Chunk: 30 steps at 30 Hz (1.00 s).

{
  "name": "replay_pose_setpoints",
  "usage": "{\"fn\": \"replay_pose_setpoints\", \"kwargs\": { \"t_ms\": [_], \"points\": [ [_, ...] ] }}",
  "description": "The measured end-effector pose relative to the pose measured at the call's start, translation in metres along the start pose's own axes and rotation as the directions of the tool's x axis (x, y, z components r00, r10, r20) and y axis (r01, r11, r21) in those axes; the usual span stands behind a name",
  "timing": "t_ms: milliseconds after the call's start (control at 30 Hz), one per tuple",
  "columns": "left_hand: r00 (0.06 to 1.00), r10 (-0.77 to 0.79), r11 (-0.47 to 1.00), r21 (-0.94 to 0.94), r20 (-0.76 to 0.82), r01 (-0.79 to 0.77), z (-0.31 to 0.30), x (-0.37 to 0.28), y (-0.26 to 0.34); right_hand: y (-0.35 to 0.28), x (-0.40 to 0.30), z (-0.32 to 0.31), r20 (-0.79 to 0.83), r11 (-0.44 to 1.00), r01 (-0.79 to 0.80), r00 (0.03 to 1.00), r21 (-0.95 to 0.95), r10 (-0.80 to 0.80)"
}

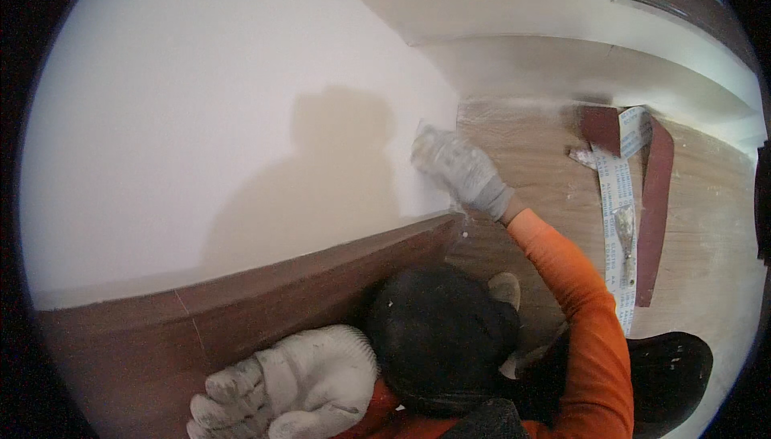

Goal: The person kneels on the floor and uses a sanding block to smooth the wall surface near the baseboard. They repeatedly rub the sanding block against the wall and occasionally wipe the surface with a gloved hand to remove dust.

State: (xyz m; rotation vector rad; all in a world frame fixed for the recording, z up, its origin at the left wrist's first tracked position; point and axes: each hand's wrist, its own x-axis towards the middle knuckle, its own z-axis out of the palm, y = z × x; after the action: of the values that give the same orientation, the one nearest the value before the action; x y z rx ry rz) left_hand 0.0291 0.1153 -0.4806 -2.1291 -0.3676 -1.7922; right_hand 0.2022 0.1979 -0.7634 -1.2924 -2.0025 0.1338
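Observation:
My right hand (461, 168), in a dusty whitish knit work glove, is raised against the pale wall (150, 107) near its corner. Its fingers are curled and blurred; whether they hold something cannot be told. Lower left, my left hand (289, 385), in a similar soiled glove, rests by the dark red-brown ledge (241, 288), fingers spread and bent, with nothing seen in it. On the wood-look surface at the right lies a long strip of red-brown aluminum oxide sandpaper (656, 210), folded over with its printed white backing showing. A putty knife (625, 228) smeared with filler lies on the backing.
A small whitish scrap (582, 157) lies beside the sandpaper. My dark-clad knees (443, 336) are close under the ledge. White dust marks the wood-look surface (530, 156). A pale baseboard or wall foot curves along the far side, and a dark framed opening is at the upper right.

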Motion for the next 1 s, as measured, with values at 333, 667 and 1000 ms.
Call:
{"fn": "replay_pose_setpoints", "kwargs": {
  "t_ms": [333,667,1000],
  "points": [
    [0.891,-0.032,0.989,-0.113,0.453,0.093,0.002,0.0,-0.007,-0.021,-0.014,-0.132,0.123,0.558,-0.38,0.889,0.738,0.442],
    [0.001,-0.551,0.287,0.189,0.835,0.939,0.072,-0.086,0.023,-0.062,-0.041,-0.201,0.348,0.465,-0.476,0.875,0.746,0.337],
    [-0.306,-0.403,-0.107,0.287,0.863,0.952,0.057,-0.223,0.049,0.039,-0.124,-0.174,0.507,0.945,-0.18,0.862,0.275,0.016]
  ]
}}
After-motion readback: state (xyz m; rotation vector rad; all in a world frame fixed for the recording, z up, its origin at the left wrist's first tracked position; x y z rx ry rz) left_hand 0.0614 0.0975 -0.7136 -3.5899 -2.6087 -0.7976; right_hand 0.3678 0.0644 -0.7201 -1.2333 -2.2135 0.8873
